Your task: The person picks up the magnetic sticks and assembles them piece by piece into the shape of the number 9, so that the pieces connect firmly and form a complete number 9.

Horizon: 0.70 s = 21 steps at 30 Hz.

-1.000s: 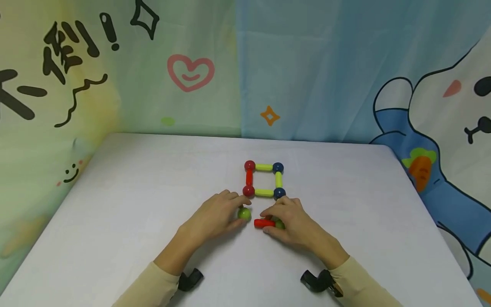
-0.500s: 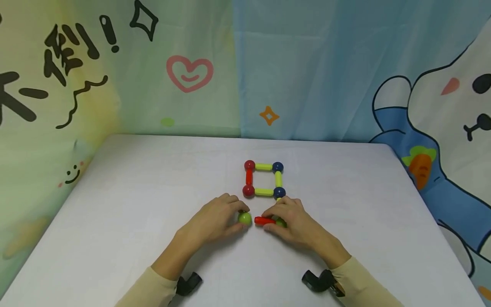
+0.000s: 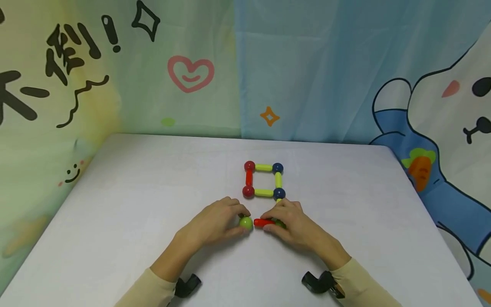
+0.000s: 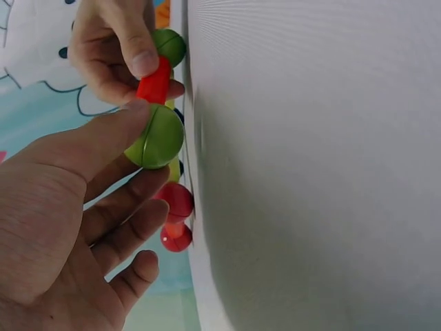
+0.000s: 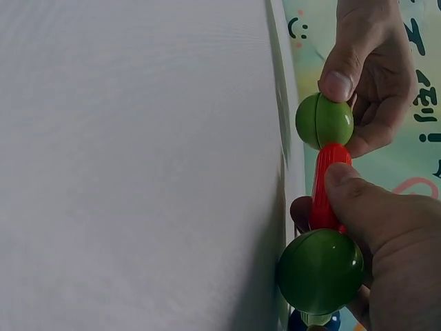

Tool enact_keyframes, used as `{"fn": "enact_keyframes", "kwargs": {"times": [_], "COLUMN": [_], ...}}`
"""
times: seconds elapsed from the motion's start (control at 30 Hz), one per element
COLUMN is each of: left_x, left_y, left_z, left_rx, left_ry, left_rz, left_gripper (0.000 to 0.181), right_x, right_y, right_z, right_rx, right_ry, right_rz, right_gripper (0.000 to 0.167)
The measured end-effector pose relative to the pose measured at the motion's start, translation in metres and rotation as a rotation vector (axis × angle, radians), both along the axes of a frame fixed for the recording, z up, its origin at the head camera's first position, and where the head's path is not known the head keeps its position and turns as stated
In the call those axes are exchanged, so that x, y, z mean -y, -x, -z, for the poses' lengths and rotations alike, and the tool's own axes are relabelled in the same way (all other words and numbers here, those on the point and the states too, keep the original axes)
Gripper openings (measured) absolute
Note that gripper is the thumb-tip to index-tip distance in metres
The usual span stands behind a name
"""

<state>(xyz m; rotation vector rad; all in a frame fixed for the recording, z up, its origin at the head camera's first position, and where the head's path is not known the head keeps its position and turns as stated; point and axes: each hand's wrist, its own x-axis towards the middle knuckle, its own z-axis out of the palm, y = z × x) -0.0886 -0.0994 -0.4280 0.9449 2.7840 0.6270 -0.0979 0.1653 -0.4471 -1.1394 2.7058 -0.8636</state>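
In the head view my left hand [image 3: 218, 219] pinches a light green ball [image 3: 246, 222] between thumb and fingers. My right hand [image 3: 289, 221] holds a short red rod [image 3: 263, 222], its thumb pressing on the side in the right wrist view. A second green ball [image 5: 320, 272] sits at the rod's near end there, partly hidden by the hand in the head view. The rod's other end points at the left ball and touches or almost touches it. Just beyond my hands lies a square of rods and balls, with red balls [image 3: 248, 192] at left and blue balls [image 3: 279, 194] at right.
A short yellow-green rod end [image 3: 278, 200] shows between the near blue ball and my right hand. All this lies on a white table [image 3: 153, 183]. Behind it hangs a printed curtain [image 3: 326, 76].
My left hand has moved toward me and slightly right with its green ball, closing the gap to the red rod. The right hand has hardly moved; the square stays put.
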Motion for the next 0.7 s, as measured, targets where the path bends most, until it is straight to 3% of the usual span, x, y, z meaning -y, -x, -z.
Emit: {"fn": "enact_keyframes", "kwargs": {"times": [0.7], "left_x": [-0.0034], "left_y": [-0.0006], "left_z": [0.0016], "left_rx": [-0.023], "left_ry": [-0.009], "left_rz": [0.015], "left_gripper": [0.035], "right_x": [0.0000], "right_y": [-0.0007], "right_z": [-0.0004], "right_rx": [-0.026], "right_ry": [-0.015], "right_rz": [-0.004], "right_gripper": [0.022]}}
